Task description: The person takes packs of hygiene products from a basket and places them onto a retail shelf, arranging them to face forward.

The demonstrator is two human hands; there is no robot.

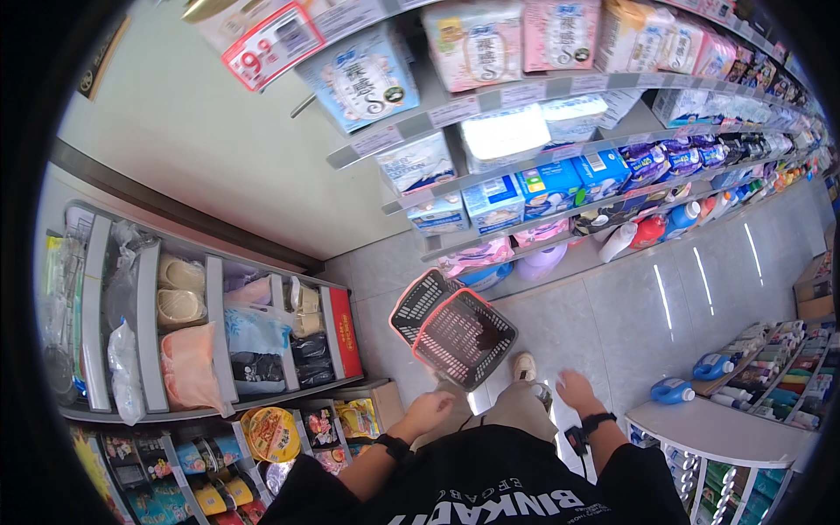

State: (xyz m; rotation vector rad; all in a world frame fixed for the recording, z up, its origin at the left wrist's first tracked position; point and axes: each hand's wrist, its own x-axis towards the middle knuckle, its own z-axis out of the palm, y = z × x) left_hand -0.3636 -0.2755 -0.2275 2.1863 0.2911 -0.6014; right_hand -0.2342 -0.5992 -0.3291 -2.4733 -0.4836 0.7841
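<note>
My left hand [430, 415] hangs at the lower middle, just below a black plastic shopping basket [467, 338] with a pinkish-red rim. Whether its fingers touch anything is unclear. To the right, my right hand [579, 392] is held out over the grey floor with nothing seen in it; its finger spread is hard to make out. A second black basket [425, 303] with a similar rim stands partly behind the first, near the lowest shelf. Both wrists wear dark bands, and a small device hangs by the right one. A light-coloured shoe [524, 366] shows between the basket and my right hand.
Long shelves of packaged sanitary goods [489, 49] and bottles [646, 231] curve across the top right. At left, a rack holds wrapped slippers [182, 289]; packaged food [270, 433] fills shelves below it. A white counter [715, 426] with blue detergent bottles [671, 390] stands at lower right.
</note>
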